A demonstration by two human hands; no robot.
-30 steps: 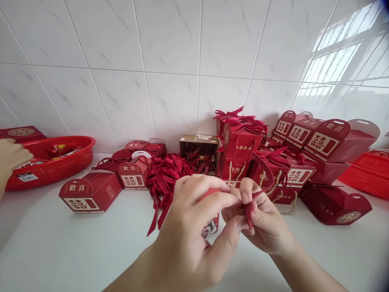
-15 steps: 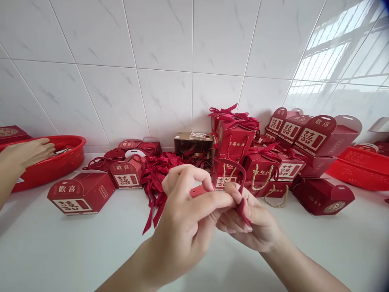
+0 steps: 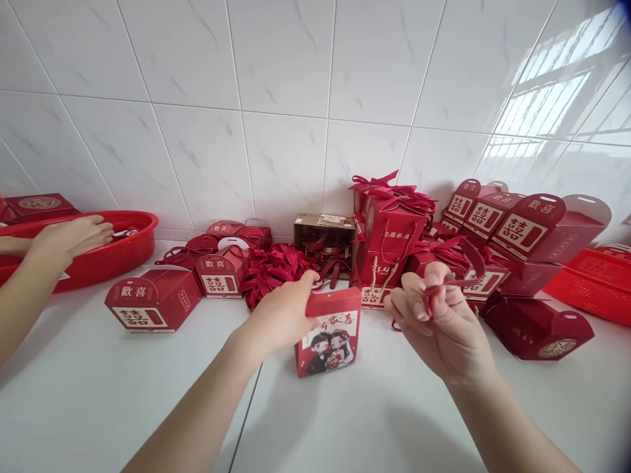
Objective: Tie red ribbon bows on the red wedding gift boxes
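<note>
Okay, we have the red box [image 3: 331, 355] upright on the bench [image 3: 320, 433], long axis vertical, just right of our nearer left hand [image 3: 279, 315]; its thumb overlaps the upper left edge, whether clamped we can't tell. Our right hand [image 3: 446, 332], apart from the box, pinches a dark red ribbon [image 3: 473, 256].

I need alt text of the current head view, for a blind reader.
A person's left hand is on a red box printed with a cartoon couple; the right hand pinches a red ribbon. Behind are piled ribbons and red gift boxes; at left, a co-worker's hand is over a red basin.
</note>
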